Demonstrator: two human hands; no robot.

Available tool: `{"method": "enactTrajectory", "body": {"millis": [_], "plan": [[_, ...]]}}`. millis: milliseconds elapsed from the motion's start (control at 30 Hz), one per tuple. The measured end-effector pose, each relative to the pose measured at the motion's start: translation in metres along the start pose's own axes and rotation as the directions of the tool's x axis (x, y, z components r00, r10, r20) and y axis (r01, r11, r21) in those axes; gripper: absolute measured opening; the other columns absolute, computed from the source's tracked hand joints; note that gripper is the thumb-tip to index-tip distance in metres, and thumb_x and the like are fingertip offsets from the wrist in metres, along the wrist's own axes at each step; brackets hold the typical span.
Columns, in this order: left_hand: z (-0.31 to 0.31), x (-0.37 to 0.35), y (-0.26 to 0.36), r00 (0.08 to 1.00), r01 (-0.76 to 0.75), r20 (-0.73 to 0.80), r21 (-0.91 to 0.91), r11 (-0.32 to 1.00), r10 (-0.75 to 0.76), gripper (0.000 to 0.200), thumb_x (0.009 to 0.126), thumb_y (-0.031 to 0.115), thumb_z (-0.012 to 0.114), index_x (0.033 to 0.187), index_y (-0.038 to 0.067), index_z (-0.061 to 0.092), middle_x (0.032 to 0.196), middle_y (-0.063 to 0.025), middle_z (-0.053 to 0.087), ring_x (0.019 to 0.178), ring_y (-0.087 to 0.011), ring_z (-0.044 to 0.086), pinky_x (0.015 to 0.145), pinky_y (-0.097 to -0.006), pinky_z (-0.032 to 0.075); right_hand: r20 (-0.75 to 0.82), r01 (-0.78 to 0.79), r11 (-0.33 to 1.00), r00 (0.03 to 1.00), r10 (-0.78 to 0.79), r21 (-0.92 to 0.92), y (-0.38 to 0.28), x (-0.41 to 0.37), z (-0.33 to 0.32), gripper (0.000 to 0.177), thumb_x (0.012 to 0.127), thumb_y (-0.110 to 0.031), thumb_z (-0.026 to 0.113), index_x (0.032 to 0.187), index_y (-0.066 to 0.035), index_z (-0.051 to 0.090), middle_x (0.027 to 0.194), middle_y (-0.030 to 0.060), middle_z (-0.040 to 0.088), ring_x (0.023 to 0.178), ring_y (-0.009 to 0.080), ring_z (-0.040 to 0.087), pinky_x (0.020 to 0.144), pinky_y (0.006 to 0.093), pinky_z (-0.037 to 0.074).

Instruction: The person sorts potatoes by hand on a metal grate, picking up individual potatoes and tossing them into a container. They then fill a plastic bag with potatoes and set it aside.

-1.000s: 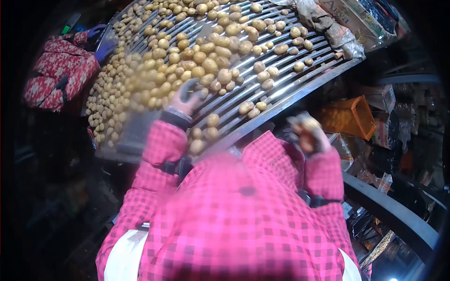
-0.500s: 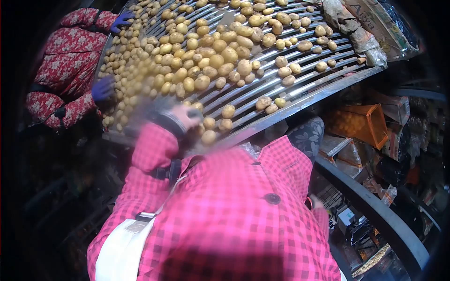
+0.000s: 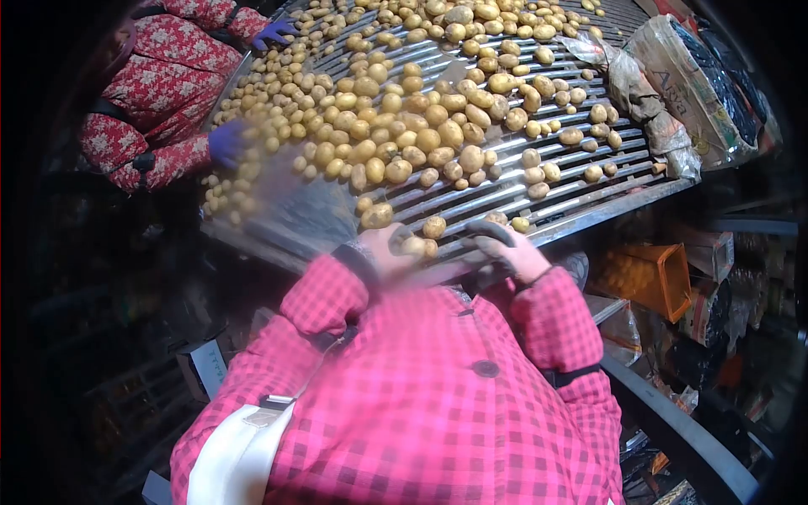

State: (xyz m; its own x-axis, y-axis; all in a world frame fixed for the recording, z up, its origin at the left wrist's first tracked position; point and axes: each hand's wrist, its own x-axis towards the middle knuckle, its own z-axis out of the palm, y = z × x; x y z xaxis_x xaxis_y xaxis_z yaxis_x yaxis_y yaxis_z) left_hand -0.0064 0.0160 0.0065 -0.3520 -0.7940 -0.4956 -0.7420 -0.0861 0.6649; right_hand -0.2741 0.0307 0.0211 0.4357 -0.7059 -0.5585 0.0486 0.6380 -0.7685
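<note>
Your left hand (image 3: 385,251) cups 1 firm, light potato (image 3: 413,246), best wrapped whole; your right hand (image 3: 507,252) curls half-shut, contents I cannot tell.

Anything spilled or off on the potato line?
Nothing stands out. Potatoes sit on the roller table, none seen past its near rim; left hand and right hand are at that rim. Left side is blurred.

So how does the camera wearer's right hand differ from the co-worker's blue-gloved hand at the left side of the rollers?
The right hand wears a pinkish glove with dark fingers, while the co-worker's hand is gloved in blue. The right hand sits at the near edge of the rollers, and the co-worker's hand is at their left side. One comes from a pink checked sleeve, the other from a red floral sleeve. Both are close to the potatoes.
</note>
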Motion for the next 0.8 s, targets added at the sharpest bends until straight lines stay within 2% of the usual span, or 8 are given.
{"method": "enactTrajectory", "body": {"millis": [133, 233, 400, 467, 600, 667, 733, 800], "plan": [[-0.022, -0.008, 0.030, 0.979, -0.158, 0.082, -0.279, 0.947, 0.187, 0.054, 0.073, 0.025, 0.069, 0.121, 0.010, 0.051, 0.101, -0.0166, 0.063, 0.094, -0.0317, 0.060, 0.083, -0.0362, 0.047, 0.107, -0.098, 0.897, 0.993, 0.057, 0.431, 0.005, 0.011, 0.032, 0.047, 0.087, -0.030, 0.058, 0.125, -0.006, 0.044, 0.108, 0.0079, 0.055, 0.088, 0.0170, 0.057, 0.066, 0.0298, 0.049], [-0.028, 0.017, 0.001, 0.964, -0.033, -0.224, 0.435, 0.900, 0.144, 0.055, 0.069, 0.023, 0.072, 0.119, 0.013, 0.051, 0.111, -0.0161, 0.053, 0.102, -0.0309, 0.054, 0.089, -0.0401, 0.044, 0.066, -0.031, 0.812, 0.998, -0.009, 0.583, 0.030, 0.025, 0.010, 0.038, 0.088, -0.027, 0.056, 0.117, -0.005, 0.047, 0.091, 0.0058, 0.055, 0.075, 0.0160, 0.055, 0.059, 0.0289, 0.047], [-0.015, 0.038, -0.032, 0.969, 0.050, -0.231, 0.543, 0.838, 0.092, 0.057, 0.065, 0.024, 0.074, 0.117, 0.015, 0.052, 0.114, -0.0154, 0.049, 0.100, -0.0315, 0.054, 0.090, -0.0413, 0.043, -0.144, 0.071, 0.727, 0.989, 0.038, 0.683, 0.026, 0.030, 0.009, 0.035, 0.085, -0.028, 0.058, 0.114, -0.010, 0.049, 0.080, 0.0037, 0.053, 0.068, 0.0166, 0.051, 0.058, 0.0285, 0.042], [-0.016, 0.035, -0.030, 0.921, -0.077, -0.382, 0.009, 0.997, 0.075, 0.054, 0.067, 0.019, 0.072, 0.117, 0.013, 0.052, 0.111, -0.0140, 0.052, 0.102, -0.0272, 0.054, 0.092, -0.0370, 0.042, -0.057, -0.098, 0.868, 0.988, 0.144, 0.487, 0.001, 0.017, 0.015, 0.047, 0.084, -0.028, 0.061, 0.123, -0.009, 0.044, 0.096, 0.0072, 0.056, 0.069, 0.0171, 0.051, 0.058, 0.0281, 0.042], [-0.020, 0.033, 0.007, 0.980, -0.171, -0.025, -0.603, 0.779, 0.196, 0.043, 0.075, 0.009, 0.064, 0.116, 0.005, 0.052, 0.114, -0.0089, 0.056, 0.105, -0.0189, 0.054, 0.092, -0.0298, 0.041, 0.060, 0.010, 0.837, 0.997, -0.051, 0.547, 0.014, 0.022, 0.017, 0.058, 0.082, -0.024, 0.064, 0.132, -0.010, 0.037, 0.118, 0.0104, 0.052, 0.091, 0.0221, 0.058, 0.061, 0.0300, 0.049], [-0.024, 0.049, 0.006, 0.979, -0.176, -0.146, -0.246, 0.953, 0.143, 0.052, 0.075, 0.016, 0.066, 0.123, 0.007, 0.048, 0.119, -0.0126, 0.053, 0.111, -0.0239, 0.051, 0.095, -0.0331, 0.039, 0.098, 0.017, 0.843, 0.992, -0.083, 0.538, 0.021, 0.026, 0.011, 0.062, 0.081, -0.024, 0.065, 0.134, -0.014, 0.034, 0.122, 0.0094, 0.048, 0.098, 0.0237, 0.057, 0.061, 0.0309, 0.049], [-0.029, 0.073, 0.007, 0.907, -0.015, -0.354, 0.516, 0.857, 0.229, 0.059, 0.072, 0.025, 0.068, 0.124, 0.009, 0.047, 0.124, -0.0136, 0.049, 0.111, -0.0289, 0.048, 0.093, -0.0381, 0.040, 0.083, -0.015, 0.828, 0.996, -0.038, 0.560, 0.022, 0.020, 0.004, 0.066, 0.081, -0.023, 0.065, 0.136, -0.014, 0.031, 0.121, 0.0103, 0.048, 0.100, 0.0241, 0.056, 0.063, 0.0318, 0.049], [-0.029, 0.094, 0.002, 0.948, 0.010, -0.257, 0.615, 0.788, 0.189, 0.057, 0.068, 0.029, 0.071, 0.118, 0.012, 0.050, 0.118, -0.0128, 0.049, 0.108, -0.0306, 0.048, 0.092, -0.0399, 0.040, 0.050, -0.011, 0.849, 0.999, -0.019, 0.528, 0.020, 0.019, 0.002, 0.065, 0.080, -0.022, 0.064, 0.135, -0.011, 0.032, 0.120, 0.0119, 0.048, 0.099, 0.0249, 0.056, 0.063, 0.0319, 0.049]]}}
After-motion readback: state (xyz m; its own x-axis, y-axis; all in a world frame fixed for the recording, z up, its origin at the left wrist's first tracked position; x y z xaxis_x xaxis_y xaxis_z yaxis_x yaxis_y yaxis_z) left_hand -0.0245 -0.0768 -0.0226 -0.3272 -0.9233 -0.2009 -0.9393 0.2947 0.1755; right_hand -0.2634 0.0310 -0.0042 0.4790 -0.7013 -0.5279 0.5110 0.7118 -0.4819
